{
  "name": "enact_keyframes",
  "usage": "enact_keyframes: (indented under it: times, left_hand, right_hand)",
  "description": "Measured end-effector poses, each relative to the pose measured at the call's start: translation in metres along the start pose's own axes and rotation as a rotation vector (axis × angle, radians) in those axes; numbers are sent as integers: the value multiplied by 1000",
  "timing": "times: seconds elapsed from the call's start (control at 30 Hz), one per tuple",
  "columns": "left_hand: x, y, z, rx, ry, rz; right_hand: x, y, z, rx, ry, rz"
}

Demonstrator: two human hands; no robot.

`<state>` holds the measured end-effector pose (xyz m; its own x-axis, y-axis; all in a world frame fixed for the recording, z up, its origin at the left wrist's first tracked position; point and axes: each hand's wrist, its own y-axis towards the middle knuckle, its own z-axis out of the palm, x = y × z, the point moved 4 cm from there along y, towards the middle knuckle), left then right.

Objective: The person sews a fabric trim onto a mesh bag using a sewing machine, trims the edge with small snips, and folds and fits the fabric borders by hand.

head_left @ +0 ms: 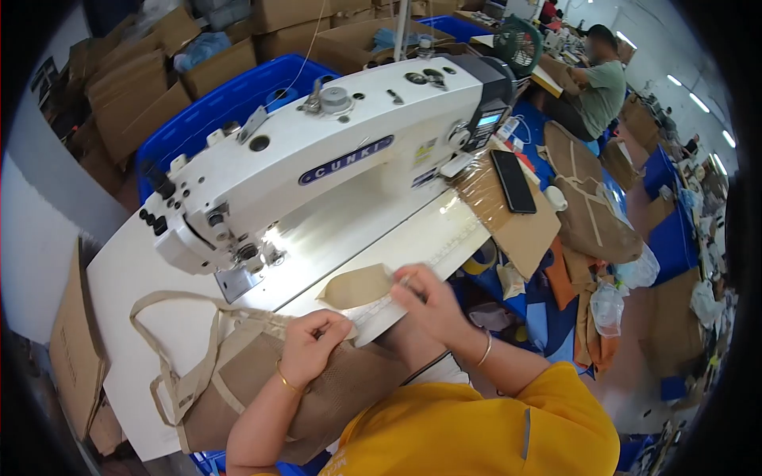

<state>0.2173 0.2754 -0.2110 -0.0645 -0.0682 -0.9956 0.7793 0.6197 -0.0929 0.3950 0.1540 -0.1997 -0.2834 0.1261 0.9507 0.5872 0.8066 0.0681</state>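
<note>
A beige fabric piece point(355, 287) with an oval shape lies over the front edge of the sewing table point(143, 317). My right hand point(427, 300) pinches its right end, fingers closed. My left hand point(314, 343) is closed at its lower left, thumb against the fingers, on the top edge of a brown mesh bag point(262, 371). Beige straps of this bag spread to the left on the table. Behind the hands stands a white sewing machine point(349, 151), its needle area lit, left of the beige piece.
A phone point(513, 182) rests on cardboard point(528, 238) at the right. Beyond it lies another brown bag point(591, 198). A blue bin point(198, 111) and cardboard boxes point(127, 103) stand behind the machine. A person in a green shirt point(603, 95) sits at the back right near a fan point(517, 46).
</note>
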Motion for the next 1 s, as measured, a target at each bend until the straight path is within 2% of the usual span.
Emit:
enact_keyframes:
  times: [0.07,0.13,0.23,0.3,0.33,0.43,0.47,0.53,0.6,0.73,0.77,0.8,0.87,0.93,1.0]
  left_hand:
    - [-1,1,1,21,-19,-9]
    - [-2,0,2,24,-28,-23]
    - [-5,-1,4,37,31,46]
    - [-6,-1,6,48,29,38]
    - [-6,-1,4,35,35,44]
    - [-4,-1,7,73,215,124]
    - [-4,-1,8,13,238,187]
    - [-12,-3,15,-19,266,264]
    - [-29,-19,14,-223,714,347]
    - [-24,-50,4,-222,919,368]
    - [-19,-57,1,-238,792,294]
    - [-24,-62,6,-240,789,296]
    - [-34,-78,15,-279,527,207]
    - [-41,-90,23,-258,567,220]
    - [-51,-105,29,-261,615,220]
  right_hand:
    - [9,21,-41,-197,-557,-73]
    - [-4,45,-78,-432,-885,-304]
    - [-27,78,-116,-433,-1028,-239]
    - [-10,82,-114,-551,-1354,-546]
    - [-7,82,-106,-553,-1343,-560]
    - [9,62,-37,-46,-1005,-695]
    - [16,51,-12,111,-883,-770]
    - [-3,27,22,132,-614,-883]
    - [0,9,15,107,-660,-842]
    - [-10,-29,-16,79,-711,-822]
    - [-16,-42,-28,4,-654,-855]
    - [-21,-55,-35,6,-657,-857]
    - [-21,-72,-45,27,-596,-835]
    - [-9,-74,-38,32,-488,-873]
    - [4,-69,-17,129,-175,-734]
